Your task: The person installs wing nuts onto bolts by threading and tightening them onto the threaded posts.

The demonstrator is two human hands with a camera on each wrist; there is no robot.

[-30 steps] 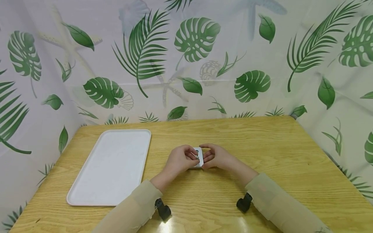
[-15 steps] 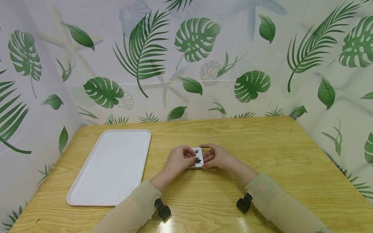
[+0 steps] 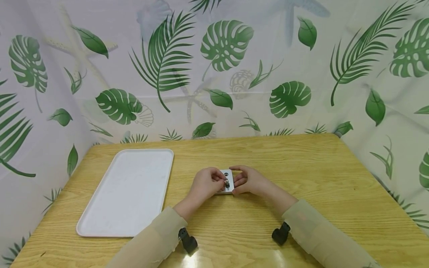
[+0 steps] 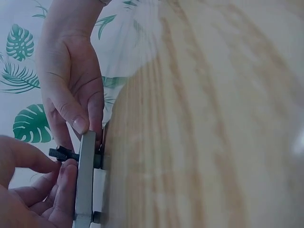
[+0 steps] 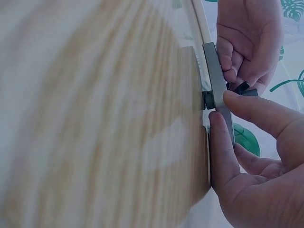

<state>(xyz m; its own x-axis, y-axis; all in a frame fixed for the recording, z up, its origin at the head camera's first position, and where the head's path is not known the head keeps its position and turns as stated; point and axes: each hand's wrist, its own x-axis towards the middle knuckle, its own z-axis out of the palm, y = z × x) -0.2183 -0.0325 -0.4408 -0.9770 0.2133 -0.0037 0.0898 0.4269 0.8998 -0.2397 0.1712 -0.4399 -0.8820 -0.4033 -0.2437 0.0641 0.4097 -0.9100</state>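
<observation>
A silvery metal plate (image 3: 229, 188) with a round hole lies just above the wooden table, bolt heads (image 4: 98, 161) under it. From its upper face rises a dark threaded bolt (image 4: 54, 154) with what looks like a wing nut (image 5: 242, 88) on it. My left hand (image 3: 206, 184) has its thumb and fingers curled at the wing nut, pinching it close to the plate. My right hand (image 3: 249, 180) grips the plate's right edge between thumb and fingers. The left fingers hide the plate's left part in the head view.
A white rectangular tray (image 3: 129, 193) lies on the left side of the wooden table (image 3: 301, 167). Leaf-patterned cloth (image 3: 254, 56) hangs behind and at both sides. A black camera is strapped to each wrist.
The left fingertips have drawn back a little to the left, baring more of the bolt and plate. The wing nut's wings have turned. The right hand keeps its hold.
</observation>
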